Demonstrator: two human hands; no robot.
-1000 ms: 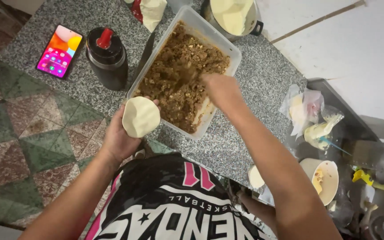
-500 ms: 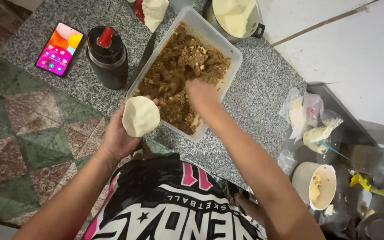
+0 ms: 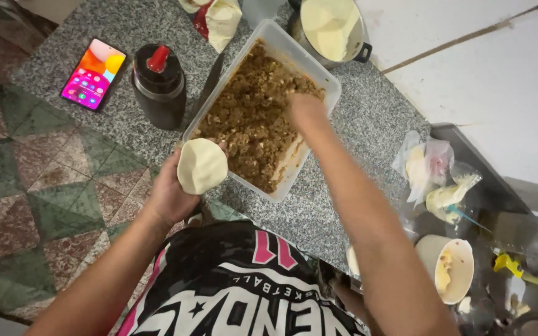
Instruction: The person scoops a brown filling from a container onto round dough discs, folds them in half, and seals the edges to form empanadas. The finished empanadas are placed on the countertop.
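Your left hand [image 3: 172,190] cups a flat, round disc of pale dough [image 3: 202,165], fingers curled under it, and holds it just beside the near corner of the rectangular clear plastic tub [image 3: 328,84]. That tub sits on the speckled grey granite counter [image 3: 368,124] and is filled with crumbly brown minced filling [image 3: 250,118]. Your right hand [image 3: 306,109] is down in the filling near the tub's far side; it is blurred, so I cannot tell whether the fingers are spread or pinched on any filling. Left of the tub stand 1 dark cylindrical jar with a red knob on its lid [image 3: 159,84] and, farther left, 1 smartphone with a lit pink and orange screen [image 3: 93,74]. Behind the tub is a metal pot of pale dough [image 3: 329,28]. At your right, crumpled clear plastic bags [image 3: 434,171] lie near a white cup [image 3: 446,267].
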